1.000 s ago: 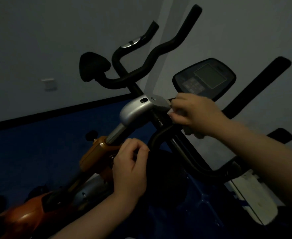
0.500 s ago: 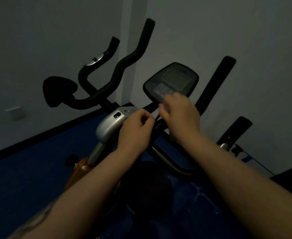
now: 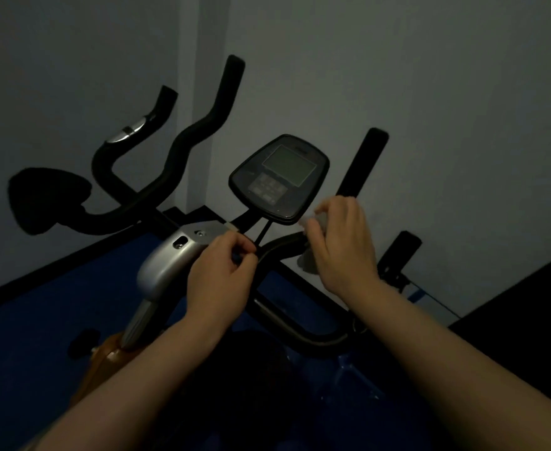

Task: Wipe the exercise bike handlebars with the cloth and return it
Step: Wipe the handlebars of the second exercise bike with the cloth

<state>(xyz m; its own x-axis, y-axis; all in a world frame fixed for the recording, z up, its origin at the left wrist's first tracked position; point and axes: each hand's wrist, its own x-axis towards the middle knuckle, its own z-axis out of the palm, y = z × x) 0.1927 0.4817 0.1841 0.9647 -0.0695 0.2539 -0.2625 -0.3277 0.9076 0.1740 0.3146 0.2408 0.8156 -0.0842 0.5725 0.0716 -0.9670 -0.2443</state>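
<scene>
The room is dim. The exercise bike's black handlebars (image 3: 199, 131) rise in curved bars on the left, and a straight bar stands at the right behind the console (image 3: 279, 179). My right hand (image 3: 342, 245) is closed around a small pale cloth (image 3: 319, 221) and presses it on the lower curved handlebar tube (image 3: 280, 247) just below the console. My left hand (image 3: 225, 278) is closed on the same tube's inner end, next to the silver stem cover (image 3: 166, 258).
A black pad (image 3: 46, 198) sticks out at the far left of the bars. The orange bike frame (image 3: 104, 359) runs down to the lower left over a blue floor (image 3: 39, 320). Grey walls stand close behind, and a dark object (image 3: 528, 304) fills the right edge.
My right hand has shifted right along the lower tube with the cloth, from the stem toward the outer bend. My left hand has risen from below the stem to grip the tube. The view has tilted.
</scene>
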